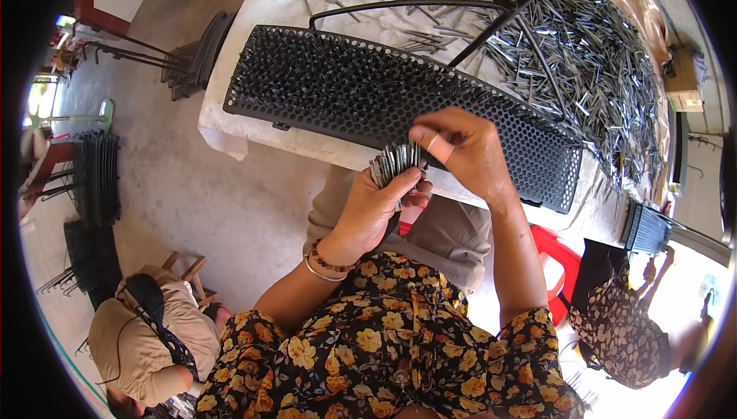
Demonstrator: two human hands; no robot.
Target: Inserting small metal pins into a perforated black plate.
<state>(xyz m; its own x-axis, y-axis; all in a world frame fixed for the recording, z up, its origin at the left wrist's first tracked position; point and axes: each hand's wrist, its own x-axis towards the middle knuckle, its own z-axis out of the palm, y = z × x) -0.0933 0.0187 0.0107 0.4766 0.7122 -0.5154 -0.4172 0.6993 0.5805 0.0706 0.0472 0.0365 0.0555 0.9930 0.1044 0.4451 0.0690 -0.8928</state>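
My left hand [367,208] is closed around a bundle of thin grey and dark sticks [394,159], their ends standing up between thumb and fingers. Just right of the bundle, my right hand [470,150] hangs over the front edge of a long black rack [530,162] full of round holes. Its thumb and fingers are curled together, a pale band round one digit; anything pinched there cannot be made out. Many dark sticks stand upright in the rack's left part and along its back, while holes show bare toward the front right.
A white-covered table [265,4] bears the rack and a large heap of loose sticks [591,58]. A black metal frame [507,16] rises behind the rack. One person [153,327] sits at lower left, another [622,327] at lower right beside a red chair [556,261].
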